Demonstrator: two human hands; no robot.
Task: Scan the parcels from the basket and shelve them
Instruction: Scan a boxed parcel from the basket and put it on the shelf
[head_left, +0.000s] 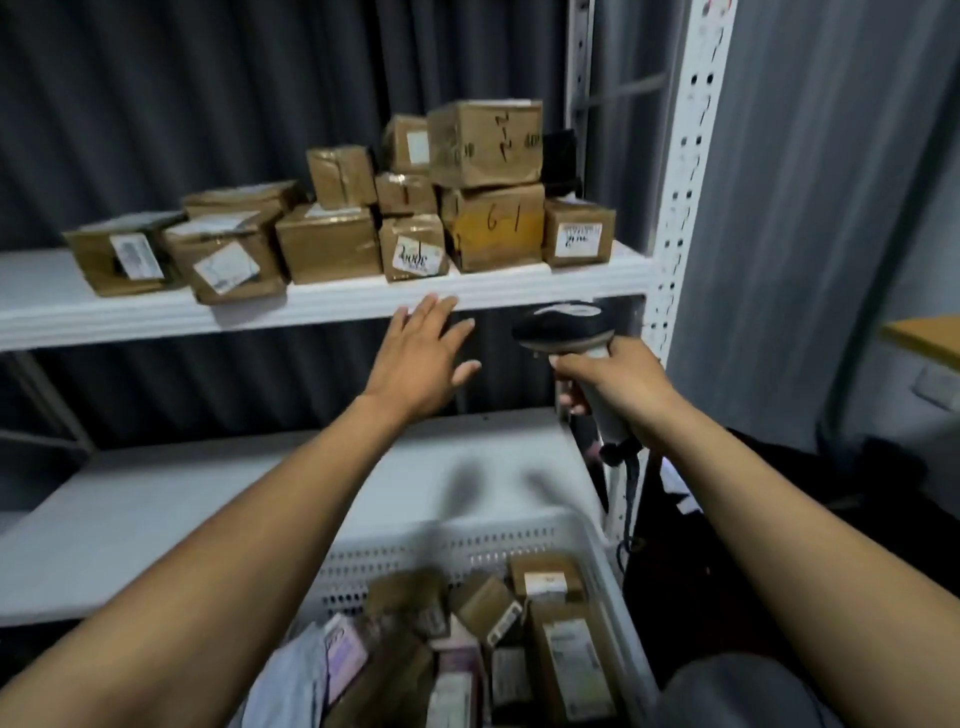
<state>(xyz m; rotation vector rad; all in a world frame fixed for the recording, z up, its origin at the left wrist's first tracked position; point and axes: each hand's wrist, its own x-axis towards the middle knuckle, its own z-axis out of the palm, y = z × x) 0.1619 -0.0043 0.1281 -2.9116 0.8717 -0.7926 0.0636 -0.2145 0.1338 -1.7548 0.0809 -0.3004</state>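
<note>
**Fingers (434, 314) wide on the left hand (415, 364), wrapped round the scanner (563, 325) on the right hand (621, 384)**

Left fingers straight and spread apart, thumb out to the side, holding nothing. Up in the middle of the frame, tips right by the front edge of the upper shelf (78, 312). Touching it or not: cannot tell.

Right fingers (576, 366) curled tight round the grey handle of the scanner, just right of the middle. Dark scanner head on top, pointing left toward the open hand. Black cord (630, 488) hanging down from the end of the handle.

White basket (415, 561) with little holes in its wall, at the bottom middle of the frame, in front of the lower shelf (156, 519). Inside: lots of parcels (566, 654), brown boxes and soft bags with white labels, all jumbled together.

More brown boxes (488, 228) on the upper shelf, in the upper middle of the frame. Some side by side, some stacked on top of others. "6-1" written on one near the right end. White labels on many.

White post (685, 182) with holes at the right of the shelves. Grey curtain (156, 104) behind.
</note>
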